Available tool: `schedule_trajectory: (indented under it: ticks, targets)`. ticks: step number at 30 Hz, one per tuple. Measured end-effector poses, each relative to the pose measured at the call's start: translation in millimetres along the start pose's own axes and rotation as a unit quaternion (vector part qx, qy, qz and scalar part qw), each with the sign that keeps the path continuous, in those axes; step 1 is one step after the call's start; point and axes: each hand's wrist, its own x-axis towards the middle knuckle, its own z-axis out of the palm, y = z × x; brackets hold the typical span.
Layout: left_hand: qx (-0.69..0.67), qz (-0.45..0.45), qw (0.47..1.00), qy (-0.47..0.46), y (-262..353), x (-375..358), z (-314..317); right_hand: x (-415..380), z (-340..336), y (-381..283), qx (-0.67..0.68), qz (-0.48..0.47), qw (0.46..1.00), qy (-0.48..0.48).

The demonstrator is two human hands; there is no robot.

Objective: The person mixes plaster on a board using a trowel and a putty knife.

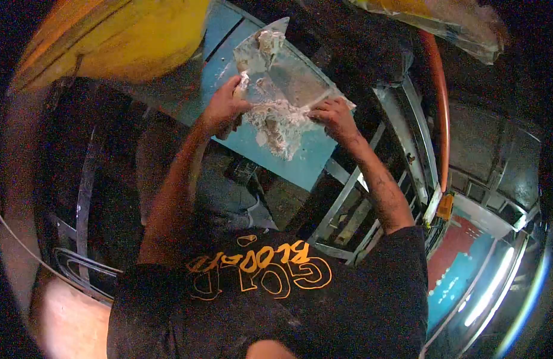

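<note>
My left hand (225, 107) and right hand (331, 116) each grip an edge of the metal plate (288, 75), steadying it so the putty (279, 122) stays heaped at its lower edge over the blue panel (300, 158).

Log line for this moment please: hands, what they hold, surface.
left hand: grips small putty knife | right hand: holds wide metal trowel edge | putty: heaped on trowel | below: blue panel

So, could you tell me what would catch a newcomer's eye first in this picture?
Probably the flat metal trowel at upper centre, smeared with pale putty, with the left hand and right hand gripping its two sides. Beneath it lies a blue panel, and a bright yellow body fills the upper left corner.
</note>
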Motion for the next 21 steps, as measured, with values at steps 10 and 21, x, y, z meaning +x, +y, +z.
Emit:
schedule_trajectory:
  ticks: [10,21]
  targets:
    - [-0.015,0.02,1.0,-0.005,15,-9,3,-31,-10,-9,0.042,0.264,0.953,0.143]
    - [0.014,0.044,0.999,-0.001,4,-1,-1,-43,39,-44,0.005,0.319,0.936,0.147]
